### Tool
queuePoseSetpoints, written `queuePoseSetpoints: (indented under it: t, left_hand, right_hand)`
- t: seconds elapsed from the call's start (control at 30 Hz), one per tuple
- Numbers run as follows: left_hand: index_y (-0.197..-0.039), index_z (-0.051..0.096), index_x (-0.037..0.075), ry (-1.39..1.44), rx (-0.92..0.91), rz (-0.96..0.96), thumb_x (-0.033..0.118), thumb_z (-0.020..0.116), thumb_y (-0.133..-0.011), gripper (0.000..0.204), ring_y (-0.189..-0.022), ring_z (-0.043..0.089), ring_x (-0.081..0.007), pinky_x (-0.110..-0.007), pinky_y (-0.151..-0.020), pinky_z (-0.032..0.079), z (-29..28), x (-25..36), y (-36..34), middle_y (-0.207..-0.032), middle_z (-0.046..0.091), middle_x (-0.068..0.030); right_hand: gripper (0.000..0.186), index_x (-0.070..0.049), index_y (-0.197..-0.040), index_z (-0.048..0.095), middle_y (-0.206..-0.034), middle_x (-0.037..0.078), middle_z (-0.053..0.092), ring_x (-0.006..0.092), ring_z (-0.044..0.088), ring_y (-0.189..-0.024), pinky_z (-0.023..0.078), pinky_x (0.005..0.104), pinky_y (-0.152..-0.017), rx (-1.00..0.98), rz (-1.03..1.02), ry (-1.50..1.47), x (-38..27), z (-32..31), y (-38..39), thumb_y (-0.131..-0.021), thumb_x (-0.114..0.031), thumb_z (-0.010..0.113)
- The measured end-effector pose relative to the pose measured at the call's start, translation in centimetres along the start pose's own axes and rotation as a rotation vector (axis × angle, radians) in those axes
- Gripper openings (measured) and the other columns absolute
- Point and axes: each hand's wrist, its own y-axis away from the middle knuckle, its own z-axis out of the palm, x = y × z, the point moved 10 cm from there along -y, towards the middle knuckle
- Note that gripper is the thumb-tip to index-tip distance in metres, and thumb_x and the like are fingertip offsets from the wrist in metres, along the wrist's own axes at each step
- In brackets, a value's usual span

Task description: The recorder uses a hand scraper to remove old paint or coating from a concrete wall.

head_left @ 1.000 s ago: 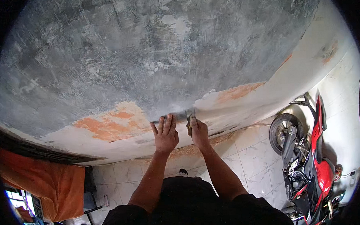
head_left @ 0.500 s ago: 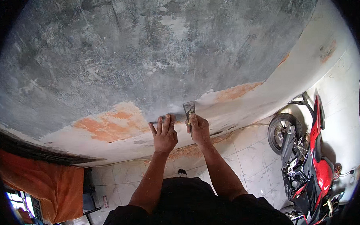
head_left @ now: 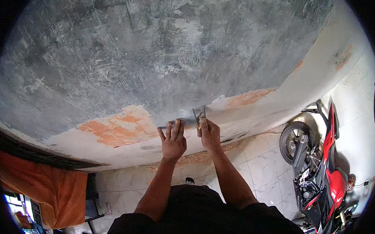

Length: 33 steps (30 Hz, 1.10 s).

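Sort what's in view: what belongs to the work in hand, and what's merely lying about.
Part of the work:
flat, grey-bladed scraper, held in the right hand
grey-and-white wall with bare orange patches, the left hand up against it

Apparently just around:
red-and-black motorcycle, at right
draped orange cloth, at lower left

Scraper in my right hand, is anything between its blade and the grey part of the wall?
Nothing visible stands between the scraper in your right hand and the grey part of the wall; your left hand is off to its left.
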Motion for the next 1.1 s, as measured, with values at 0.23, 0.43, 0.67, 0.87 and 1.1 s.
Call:
queuePoseSetpoints:
  t: [0.23,0.43,0.67,0.87,1.1]
  left_hand:
    - [-0.138,0.036,0.01,-0.026,0.052,0.051,0.018,0.051,-0.081,0.059,-0.133,0.023,-0.036,-0.063,-0.105,0.01,0.3,0.2,0.4,-0.146,0.026,-0.0086]
    - [-0.137,0.037,0.01,-0.023,0.043,0.021,0.018,0.05,-0.082,0.058,-0.134,0.022,-0.0359,-0.063,-0.106,0.008,0.5,-0.1,0.5,-0.145,0.027,-0.0086]
    - [-0.137,0.037,0.01,0.019,0.014,0.048,0.019,0.05,-0.081,0.058,-0.135,0.02,-0.0351,-0.063,-0.106,0.007,0.7,0.3,0.3,-0.145,0.027,-0.0085]
    - [-0.138,0.036,0.011,-0.032,0.018,0.013,0.019,0.052,-0.081,0.06,-0.136,0.018,-0.0328,-0.062,-0.106,0.008,0.6,-0.3,0.5,-0.146,0.026,-0.0075]
    - [-0.137,0.039,0.017,0.002,0.041,0.04,0.019,0.053,-0.08,0.059,-0.133,0.026,-0.0262,-0.06,-0.105,0.017,0.8,-1.0,1.1,-0.147,0.025,0.0012]
  right_hand:
    - [0.05,-0.002,-0.068,0.054,-0.05,0.002,0.046,0.0113,0.043,-0.047,0.035,0.0293,-0.046,0.011,0.183,0.186,6.8,-0.5,2.8,-0.094,-0.042,0.043]
    - [0.049,-0.003,-0.065,0.05,-0.051,0.003,0.046,0.0112,0.042,-0.047,0.035,0.0291,-0.046,-0.01,0.072,0.058,1.5,0.8,0.7,-0.094,-0.042,0.043]
    - [0.044,-0.004,-0.069,0.053,-0.053,0.001,0.046,0.0092,0.043,-0.048,0.035,0.027,-0.047,0.009,0.271,0.069,10.2,0.3,3.5,-0.095,-0.038,0.043]
    - [0.048,-0.003,-0.069,0.053,-0.052,0.001,0.047,0.0115,0.045,-0.048,0.037,0.0297,-0.047,-0.018,-0.01,0.153,1.5,1.1,1.1,-0.095,-0.04,0.04]
    - [0.042,-0.002,-0.071,0.054,-0.052,0.003,0.045,0.0106,0.045,-0.05,0.037,0.0295,-0.048,-0.019,0.128,0.26,6.9,1.5,3.2,-0.096,-0.034,0.042]
